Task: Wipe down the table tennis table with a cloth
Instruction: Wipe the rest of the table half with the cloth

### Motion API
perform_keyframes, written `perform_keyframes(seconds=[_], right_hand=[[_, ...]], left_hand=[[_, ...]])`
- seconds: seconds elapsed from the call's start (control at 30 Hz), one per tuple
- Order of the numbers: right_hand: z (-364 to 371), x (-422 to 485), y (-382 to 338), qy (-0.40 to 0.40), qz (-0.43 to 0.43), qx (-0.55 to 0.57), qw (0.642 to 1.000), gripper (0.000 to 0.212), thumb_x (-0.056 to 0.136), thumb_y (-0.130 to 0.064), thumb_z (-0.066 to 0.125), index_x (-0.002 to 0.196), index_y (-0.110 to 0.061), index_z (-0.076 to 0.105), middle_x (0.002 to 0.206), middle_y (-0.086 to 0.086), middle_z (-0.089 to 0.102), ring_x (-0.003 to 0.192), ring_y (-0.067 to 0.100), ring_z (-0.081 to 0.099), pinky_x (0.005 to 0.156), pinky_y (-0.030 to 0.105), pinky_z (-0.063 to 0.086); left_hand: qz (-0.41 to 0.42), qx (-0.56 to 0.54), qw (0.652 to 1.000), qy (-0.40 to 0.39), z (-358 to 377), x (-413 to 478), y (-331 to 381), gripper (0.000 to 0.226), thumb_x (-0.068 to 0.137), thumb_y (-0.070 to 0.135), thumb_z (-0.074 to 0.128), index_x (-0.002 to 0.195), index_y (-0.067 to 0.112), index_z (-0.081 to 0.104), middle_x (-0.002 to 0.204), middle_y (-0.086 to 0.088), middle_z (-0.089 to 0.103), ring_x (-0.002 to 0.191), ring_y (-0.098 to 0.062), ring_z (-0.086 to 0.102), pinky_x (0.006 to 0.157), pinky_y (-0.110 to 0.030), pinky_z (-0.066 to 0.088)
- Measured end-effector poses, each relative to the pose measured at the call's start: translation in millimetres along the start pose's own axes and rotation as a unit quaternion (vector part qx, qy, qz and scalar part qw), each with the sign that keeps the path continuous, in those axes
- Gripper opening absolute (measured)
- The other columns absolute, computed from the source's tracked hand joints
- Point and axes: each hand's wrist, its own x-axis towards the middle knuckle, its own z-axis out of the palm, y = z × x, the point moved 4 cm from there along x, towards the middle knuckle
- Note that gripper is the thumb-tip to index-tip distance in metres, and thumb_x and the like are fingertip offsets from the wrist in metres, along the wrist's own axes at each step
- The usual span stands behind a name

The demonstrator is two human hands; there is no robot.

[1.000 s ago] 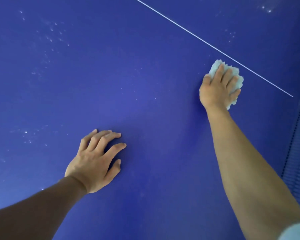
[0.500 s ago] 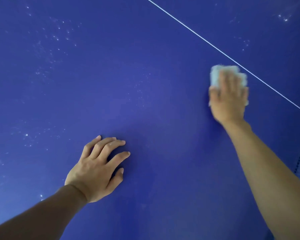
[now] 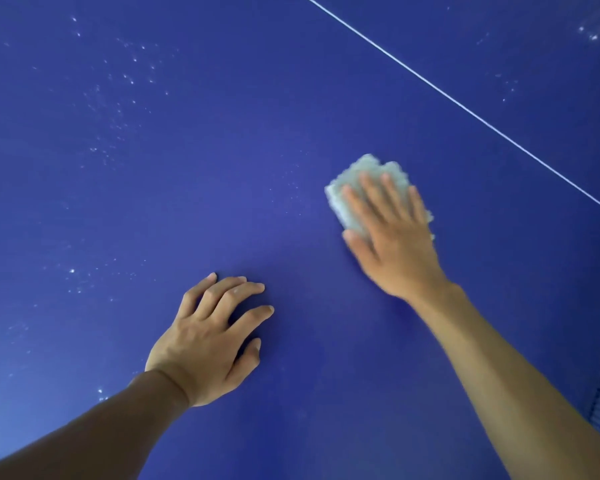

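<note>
r hand (image 3: 392, 237) flat, fingers straight on cloth (image 3: 371, 168), blurry, prob pressing; l hand (image 3: 205, 344) splayed on table (image 3: 222, 185).

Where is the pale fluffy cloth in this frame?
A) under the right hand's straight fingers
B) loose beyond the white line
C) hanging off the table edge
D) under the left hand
A: the right hand lies flat on the pale fluffy cloth; the left hand rests bare on the blue table.
</note>
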Motion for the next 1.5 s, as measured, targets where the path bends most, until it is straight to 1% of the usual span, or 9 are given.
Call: perform_keyframes(seconds=[0.23,0.47,0.6,0.83,0.93,1.1,1.27,1.4,1.5], right_hand=[[-25.2,88.5,75.8,0.036,0.378,0.054,0.924,0.061,0.108,-0.044,0.013,0.166,-0.025,0.006,0.174,0.005,0.006,0.160,0.033,0.001,0.124,0.063,0.006],[8.0,18.0,-76.9,0.006,-0.011,0.003,1.000,0.057,0.111,-0.043,0.017,0.165,-0.027,0.022,0.174,0.001,0.014,0.161,0.029,0.008,0.126,0.059,0.009],[21.4,-77.1,-67.4,-0.017,-0.050,0.000,0.999,0.055,0.112,-0.041,0.022,0.165,-0.029,0.023,0.174,-0.002,0.012,0.161,0.026,0.007,0.127,0.059,0.011],[18.5,-157.7,-22.0,0.033,0.421,0.054,0.905,0.065,0.104,-0.044,0.012,0.165,-0.023,0.020,0.173,0.004,0.016,0.159,0.030,0.011,0.125,0.062,0.011],[21.0,-138.9,-58.7,0.055,0.494,0.066,0.865,0.064,0.104,-0.046,0.009,0.166,-0.028,0.011,0.175,0.001,0.006,0.160,0.029,0.004,0.125,0.062,0.008],[37.1,-132.3,-159.3,0.025,0.230,0.043,0.972,0.058,0.110,-0.043,0.013,0.166,-0.029,0.016,0.175,0.001,0.008,0.161,0.028,0.003,0.127,0.060,0.007],[55.9,-246.3,-187.5,-0.003,0.121,0.029,0.992,0.055,0.111,-0.041,0.024,0.165,-0.029,0.021,0.174,0.000,0.015,0.160,0.029,0.013,0.125,0.062,0.017],[47.4,-309.2,-143.2,-0.016,0.269,0.036,0.962,0.057,0.109,-0.041,0.023,0.163,-0.022,0.023,0.171,0.008,0.021,0.157,0.037,0.022,0.118,0.069,0.025],[39.9,-305.3,-104.9,0.021,0.518,0.094,0.850,0.068,0.102,-0.046,0.013,0.166,-0.023,0.019,0.173,0.006,0.016,0.158,0.034,0.017,0.121,0.067,0.017]], left_hand=[[-0.001,0.005,1.000,-0.003,-1.0,-0.1,1.1,0.040,0.090,0.036,0.051,0.123,0.019,0.068,0.139,-0.006,0.057,0.132,-0.031,0.049,0.118,-0.053,0.028],[-0.005,-0.001,1.000,0.004,0.0,-0.9,0.1,0.041,0.091,0.036,0.051,0.125,0.019,0.068,0.140,-0.005,0.056,0.133,-0.031,0.049,0.118,-0.054,0.030],[-0.006,0.002,1.000,-0.003,1.2,-1.7,0.5,0.042,0.091,0.037,0.049,0.125,0.020,0.068,0.141,-0.005,0.054,0.134,-0.031,0.047,0.120,-0.053,0.026],[-0.007,0.009,1.000,0.001,0.7,-2.9,0.1,0.041,0.092,0.037,0.048,0.125,0.019,0.066,0.142,-0.006,0.053,0.135,-0.031,0.044,0.121,-0.053,0.026],[-0.008,0.013,1.000,-0.004,0.3,-3.7,0.7,0.042,0.093,0.037,0.047,0.126,0.018,0.065,0.142,-0.006,0.052,0.136,-0.032,0.043,0.119,-0.055,0.028],[-0.011,0.006,1.000,-0.001,0.0,-5.7,1.3,0.043,0.095,0.035,0.043,0.130,0.020,0.061,0.146,-0.006,0.049,0.139,-0.031,0.038,0.122,-0.053,0.022],[-0.005,0.004,1.000,0.010,1.9,-6.5,0.9,0.043,0.097,0.035,0.035,0.129,0.019,0.059,0.145,-0.006,0.047,0.139,-0.030,0.037,0.122,-0.053,0.023],[0.000,0.011,1.000,0.013,3.6,-6.3,0.0,0.043,0.097,0.035,0.035,0.130,0.018,0.057,0.144,-0.006,0.046,0.139,-0.031,0.038,0.122,-0.053,0.022],[-0.001,0.009,1.000,0.015,3.5,-6.9,-0.3,0.042,0.097,0.035,0.036,0.130,0.019,0.057,0.145,-0.006,0.045,0.140,-0.032,0.037,0.122,-0.053,0.021]])
